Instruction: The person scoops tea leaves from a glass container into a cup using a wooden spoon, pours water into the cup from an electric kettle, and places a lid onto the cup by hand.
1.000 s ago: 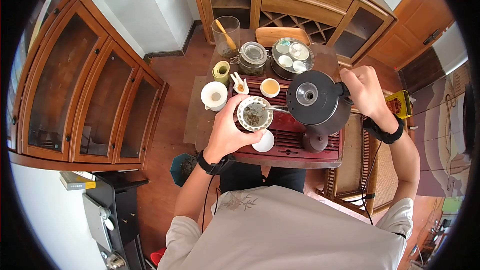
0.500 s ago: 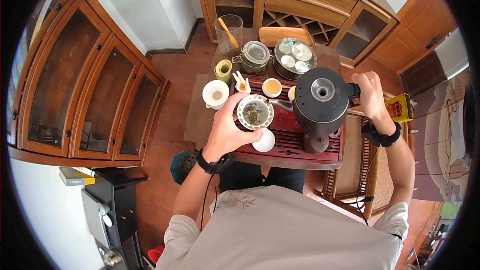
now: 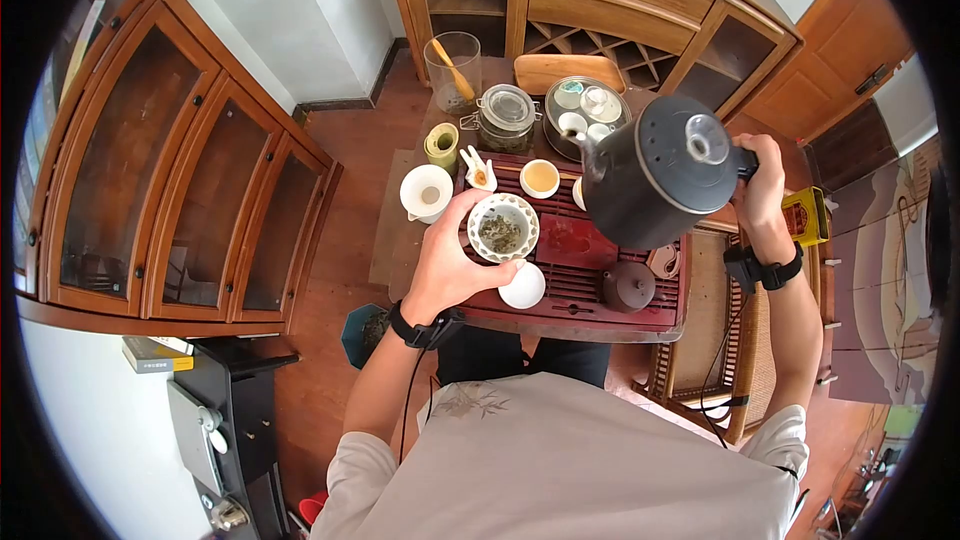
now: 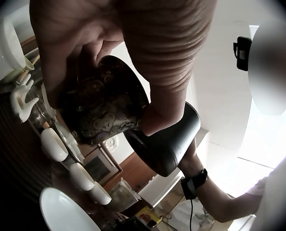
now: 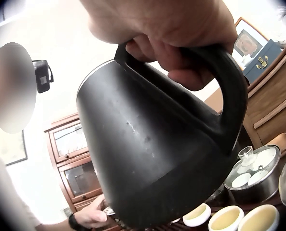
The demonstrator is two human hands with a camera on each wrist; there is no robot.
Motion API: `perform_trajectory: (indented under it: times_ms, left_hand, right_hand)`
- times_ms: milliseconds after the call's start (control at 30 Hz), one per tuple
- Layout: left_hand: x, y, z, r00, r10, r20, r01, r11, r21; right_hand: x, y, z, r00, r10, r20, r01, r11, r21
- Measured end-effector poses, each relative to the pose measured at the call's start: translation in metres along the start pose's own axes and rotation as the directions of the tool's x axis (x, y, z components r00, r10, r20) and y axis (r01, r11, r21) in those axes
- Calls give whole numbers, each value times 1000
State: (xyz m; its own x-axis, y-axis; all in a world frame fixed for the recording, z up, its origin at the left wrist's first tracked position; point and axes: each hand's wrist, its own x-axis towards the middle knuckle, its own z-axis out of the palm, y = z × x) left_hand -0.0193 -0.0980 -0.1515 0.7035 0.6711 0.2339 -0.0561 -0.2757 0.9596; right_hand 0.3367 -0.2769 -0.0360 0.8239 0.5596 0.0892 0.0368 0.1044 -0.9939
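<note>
In the head view my left hand holds a patterned gaiwan bowl between thumb and fingers above the tea tray. Wet tea leaves lie in the bowl. In the left wrist view its dark outer wall shows below the fingers. My right hand grips the handle of a black kettle, held in the air right of the bowl. Its spout points up and away from the bowl. The right wrist view shows my fingers curled round the handle.
On the red-brown tea tray are a brown teapot, a round white dish, a hand-shaped ornament and a tea-filled cup. A white strainer stands left; behind are a glass jar and a pot of cups.
The kettle's spout was at the bowl's rim; my right hand has drawn the kettle rightward and tipped its spout up. My left hand holds the bowl in nearly the same place.
</note>
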Motion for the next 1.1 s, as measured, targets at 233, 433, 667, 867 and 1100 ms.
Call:
perform_trajectory:
  times_ms: [233, 433, 667, 867, 1100]
  left_hand:
    - [1, -9, -2, 999, -37, 37, 37, 999, -1]
    - [2, -18, -4, 992, -107, 62, 105, 994, 35]
    - [4, -27, -2, 982, -180, 53, 180, 984, 7]
    - [3, -33, -4, 982, -188, 23, 187, 982, 38]
    - [1, -32, -7, 970, -242, 35, 241, 970, 24]
  right_hand:
    - [37, -11, -17, 992, 18, -126, 4, 986, 166]
    - [80, -13, -48, 992, -36, -121, 68, 960, 270]
    - [123, 7, -69, 986, -57, -159, 84, 982, 170]
    - [164, 73, -97, 984, -73, -166, 96, 986, 134]
    - [184, 124, -98, 954, -23, -300, 49, 996, 80]
